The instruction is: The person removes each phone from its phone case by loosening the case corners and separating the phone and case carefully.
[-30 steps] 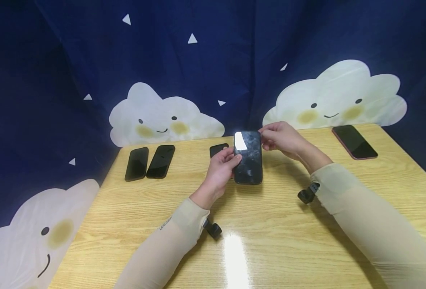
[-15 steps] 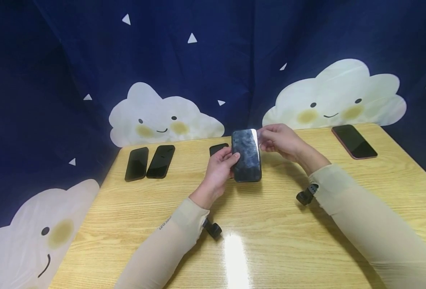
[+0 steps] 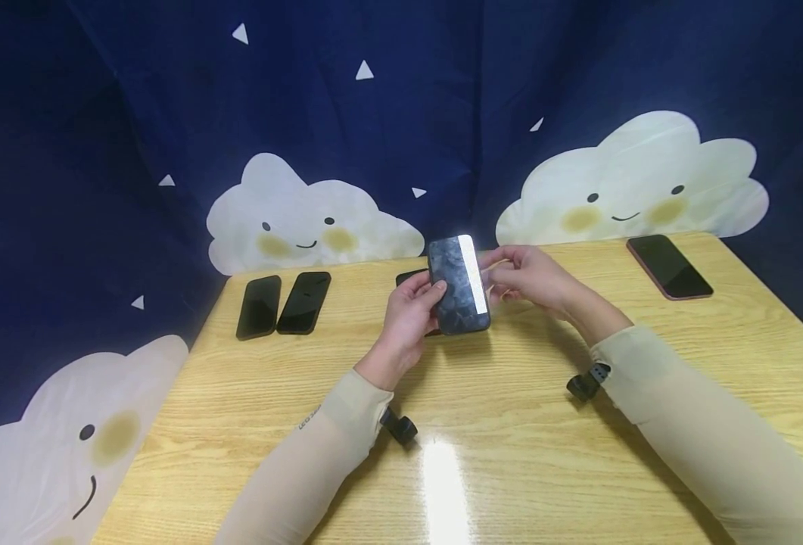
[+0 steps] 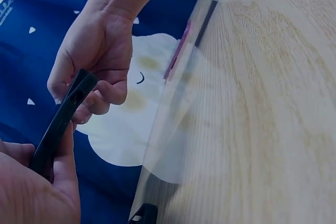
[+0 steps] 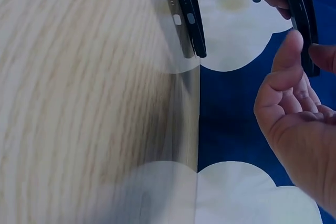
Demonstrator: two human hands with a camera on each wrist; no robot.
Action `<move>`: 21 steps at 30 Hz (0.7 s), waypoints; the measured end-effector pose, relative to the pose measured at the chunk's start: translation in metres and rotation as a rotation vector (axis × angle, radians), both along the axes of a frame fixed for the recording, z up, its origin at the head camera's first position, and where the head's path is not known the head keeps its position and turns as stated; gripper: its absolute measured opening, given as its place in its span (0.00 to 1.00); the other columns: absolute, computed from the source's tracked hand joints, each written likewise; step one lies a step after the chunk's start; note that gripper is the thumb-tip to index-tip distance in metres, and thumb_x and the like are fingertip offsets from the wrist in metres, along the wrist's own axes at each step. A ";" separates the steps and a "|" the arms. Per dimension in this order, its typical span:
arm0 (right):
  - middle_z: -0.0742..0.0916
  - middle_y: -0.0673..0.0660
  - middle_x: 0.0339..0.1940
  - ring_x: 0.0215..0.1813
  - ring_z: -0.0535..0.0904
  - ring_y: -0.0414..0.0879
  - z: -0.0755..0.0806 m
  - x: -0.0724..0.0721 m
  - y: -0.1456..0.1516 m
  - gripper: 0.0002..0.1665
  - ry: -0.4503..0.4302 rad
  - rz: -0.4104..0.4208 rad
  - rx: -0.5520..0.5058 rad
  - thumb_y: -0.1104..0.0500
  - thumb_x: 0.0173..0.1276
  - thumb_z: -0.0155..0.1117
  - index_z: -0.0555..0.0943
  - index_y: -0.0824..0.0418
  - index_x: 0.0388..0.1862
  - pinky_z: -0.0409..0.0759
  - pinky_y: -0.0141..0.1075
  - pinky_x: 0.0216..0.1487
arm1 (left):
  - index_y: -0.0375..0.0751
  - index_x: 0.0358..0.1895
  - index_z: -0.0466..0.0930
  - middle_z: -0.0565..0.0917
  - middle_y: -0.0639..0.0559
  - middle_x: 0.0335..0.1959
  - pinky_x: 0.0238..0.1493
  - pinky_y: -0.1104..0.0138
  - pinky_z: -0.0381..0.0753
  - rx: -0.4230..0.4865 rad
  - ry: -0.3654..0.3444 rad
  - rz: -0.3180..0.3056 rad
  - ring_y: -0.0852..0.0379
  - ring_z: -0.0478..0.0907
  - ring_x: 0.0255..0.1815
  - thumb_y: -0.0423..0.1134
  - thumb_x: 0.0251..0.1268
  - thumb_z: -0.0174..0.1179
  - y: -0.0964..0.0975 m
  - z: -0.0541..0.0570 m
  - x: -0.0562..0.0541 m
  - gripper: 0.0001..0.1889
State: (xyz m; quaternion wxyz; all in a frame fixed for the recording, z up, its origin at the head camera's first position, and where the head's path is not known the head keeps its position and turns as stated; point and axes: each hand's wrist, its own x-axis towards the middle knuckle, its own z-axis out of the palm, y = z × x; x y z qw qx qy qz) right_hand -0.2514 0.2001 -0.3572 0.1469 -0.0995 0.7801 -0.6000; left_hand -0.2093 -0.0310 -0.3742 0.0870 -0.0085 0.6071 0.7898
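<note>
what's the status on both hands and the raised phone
Left hand gripping raised phone, clear of table. Right hand pinching its edge. Second phone partly hidden behind; nothing seen blocking.

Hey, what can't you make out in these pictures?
Head view: the middle tabletop smartphone, largely hidden by the left hand and the held smartphone.
Head view: sleeve lettering, too small to read.
Right wrist view: part of the right hand, cut off by the right edge.
</note>
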 end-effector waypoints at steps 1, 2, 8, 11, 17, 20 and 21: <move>0.90 0.55 0.34 0.37 0.87 0.55 0.000 0.001 0.000 0.22 0.004 0.008 0.000 0.65 0.69 0.58 0.76 0.68 0.61 0.83 0.38 0.38 | 0.39 0.60 0.81 0.85 0.53 0.44 0.28 0.70 0.79 -0.002 0.001 0.001 0.62 0.80 0.32 0.37 0.76 0.62 0.000 0.000 0.000 0.15; 0.90 0.55 0.33 0.36 0.87 0.55 -0.001 0.002 0.000 0.22 0.007 0.016 -0.001 0.66 0.69 0.57 0.76 0.69 0.61 0.82 0.37 0.36 | 0.39 0.60 0.81 0.85 0.53 0.43 0.28 0.70 0.79 -0.002 0.002 0.002 0.62 0.80 0.31 0.37 0.76 0.62 0.000 0.000 0.000 0.15; 0.88 0.56 0.27 0.30 0.85 0.49 -0.004 0.004 -0.001 0.22 0.029 0.041 -0.048 0.71 0.64 0.54 0.74 0.72 0.59 0.79 0.32 0.30 | 0.39 0.61 0.81 0.84 0.54 0.43 0.30 0.70 0.80 0.012 -0.005 -0.005 0.62 0.81 0.32 0.36 0.76 0.62 0.001 -0.001 0.000 0.15; 0.85 0.56 0.24 0.27 0.82 0.45 -0.007 0.004 -0.003 0.21 0.029 0.044 -0.076 0.73 0.62 0.54 0.71 0.70 0.56 0.78 0.32 0.28 | 0.38 0.62 0.80 0.84 0.53 0.43 0.32 0.69 0.82 0.027 -0.004 -0.016 0.62 0.81 0.34 0.36 0.76 0.61 0.002 -0.002 0.000 0.16; 0.83 0.55 0.24 0.26 0.79 0.45 -0.010 0.006 -0.005 0.14 0.015 0.041 -0.099 0.74 0.63 0.56 0.71 0.64 0.47 0.73 0.34 0.26 | 0.38 0.63 0.79 0.85 0.52 0.44 0.35 0.68 0.83 0.029 0.013 -0.029 0.61 0.82 0.36 0.35 0.77 0.60 0.003 -0.003 0.001 0.16; 0.85 0.53 0.30 0.33 0.83 0.48 -0.009 0.007 -0.005 0.10 0.032 0.025 -0.040 0.71 0.67 0.59 0.76 0.64 0.46 0.77 0.37 0.29 | 0.37 0.62 0.80 0.85 0.52 0.43 0.33 0.67 0.83 0.036 0.023 -0.024 0.61 0.82 0.34 0.35 0.76 0.61 0.004 -0.005 0.001 0.15; 0.86 0.53 0.33 0.35 0.84 0.50 -0.009 0.008 -0.004 0.09 0.041 0.018 -0.011 0.70 0.68 0.60 0.78 0.64 0.46 0.79 0.39 0.31 | 0.37 0.61 0.80 0.85 0.53 0.42 0.33 0.67 0.83 0.040 0.025 -0.024 0.61 0.82 0.33 0.35 0.76 0.61 0.004 -0.005 0.001 0.15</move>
